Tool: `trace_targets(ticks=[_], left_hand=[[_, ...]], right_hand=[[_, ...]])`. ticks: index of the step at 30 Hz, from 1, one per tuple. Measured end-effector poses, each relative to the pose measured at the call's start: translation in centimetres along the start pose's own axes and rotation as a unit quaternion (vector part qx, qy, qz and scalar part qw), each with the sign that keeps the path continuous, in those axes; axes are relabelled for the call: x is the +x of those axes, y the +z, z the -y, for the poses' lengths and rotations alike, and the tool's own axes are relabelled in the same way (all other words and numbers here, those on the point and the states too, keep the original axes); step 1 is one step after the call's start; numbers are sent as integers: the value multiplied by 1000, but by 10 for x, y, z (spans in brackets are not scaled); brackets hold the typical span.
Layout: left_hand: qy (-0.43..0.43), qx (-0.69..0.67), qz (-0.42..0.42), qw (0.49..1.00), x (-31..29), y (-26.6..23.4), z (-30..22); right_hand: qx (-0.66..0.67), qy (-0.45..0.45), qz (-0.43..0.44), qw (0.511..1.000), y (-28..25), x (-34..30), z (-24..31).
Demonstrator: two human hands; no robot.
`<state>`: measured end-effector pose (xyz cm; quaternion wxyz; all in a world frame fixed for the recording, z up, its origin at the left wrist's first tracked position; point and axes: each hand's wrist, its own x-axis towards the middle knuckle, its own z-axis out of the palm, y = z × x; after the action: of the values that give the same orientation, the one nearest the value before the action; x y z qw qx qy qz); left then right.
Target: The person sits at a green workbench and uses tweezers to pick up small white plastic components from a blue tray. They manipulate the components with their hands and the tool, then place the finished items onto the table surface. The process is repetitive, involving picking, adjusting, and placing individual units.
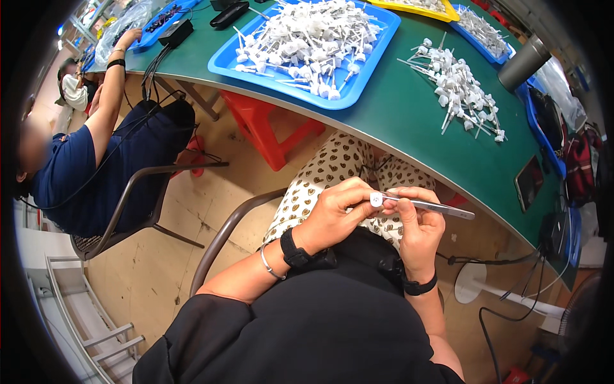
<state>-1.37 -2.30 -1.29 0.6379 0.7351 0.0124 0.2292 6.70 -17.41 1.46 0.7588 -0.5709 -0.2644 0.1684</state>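
A small white plastic piece is pinched between thumb and fingers of the left hand, held over the lap just below the table edge. Against it, from three o'clock, the tip of a thin metal tool is pressed; the tool is gripped in the curled fingers of the right hand. At twelve o'clock, on the green table, a blue tray heaped with white parts is seen. At one o'clock, a loose pile of parts lies. At nine o'clock, a seated person is reaching onto the table.
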Motion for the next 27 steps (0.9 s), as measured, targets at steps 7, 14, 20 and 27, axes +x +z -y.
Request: trace_targets(ticks=[7,14,20,27], left_hand=[[6,9,-10,1000,0,2,2],[5,31,-18,999,0,2,1],[12,41,-19,999,0,4,1],[-19,20,-21,999,-2,7,3]], right_hand=[[-61,-70,2,996,1,-3,-4],[-81,-85,-4,993,3,-4,-9],[-142,-104,3,984,4,-5,-8],[-256,-156,7,954,5,-5,-8]])
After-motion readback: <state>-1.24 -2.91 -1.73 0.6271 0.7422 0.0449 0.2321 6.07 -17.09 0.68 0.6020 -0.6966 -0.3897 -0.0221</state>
